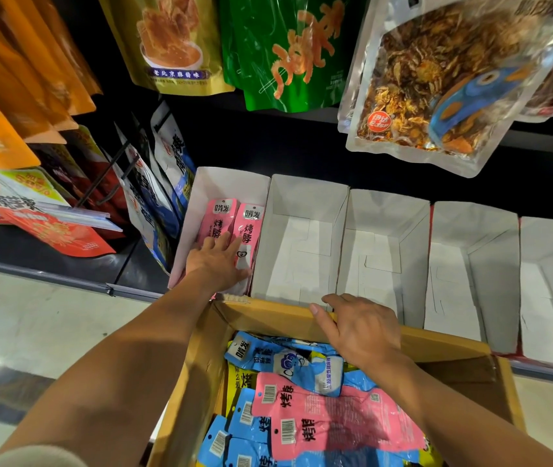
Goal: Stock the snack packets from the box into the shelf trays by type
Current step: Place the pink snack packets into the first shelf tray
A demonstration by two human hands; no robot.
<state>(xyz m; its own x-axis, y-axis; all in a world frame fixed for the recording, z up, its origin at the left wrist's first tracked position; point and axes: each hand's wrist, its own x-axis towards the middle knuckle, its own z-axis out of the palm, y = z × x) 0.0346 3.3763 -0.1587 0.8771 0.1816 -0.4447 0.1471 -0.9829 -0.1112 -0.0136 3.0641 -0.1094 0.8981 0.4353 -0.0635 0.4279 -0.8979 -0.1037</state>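
Note:
A brown cardboard box [450,345] in front of me holds several pink [329,419], blue [288,362] and yellow snack packets. A row of white cardboard shelf trays runs behind it. The leftmost tray [228,183] holds two pink packets [234,217] side by side. My left hand [216,262] lies flat on those pink packets, fingers straight. My right hand [359,326] hovers over the box's far rim, fingers relaxed, holding nothing. The second tray [305,203] and the trays to its right hold nothing.
Large snack bags hang above: yellow [170,45], green [288,52] and a clear one with dried food [443,79]. Orange and red bags crowd the shelf at left [5,129]. The pale floor [49,325] lies below the shelf edge.

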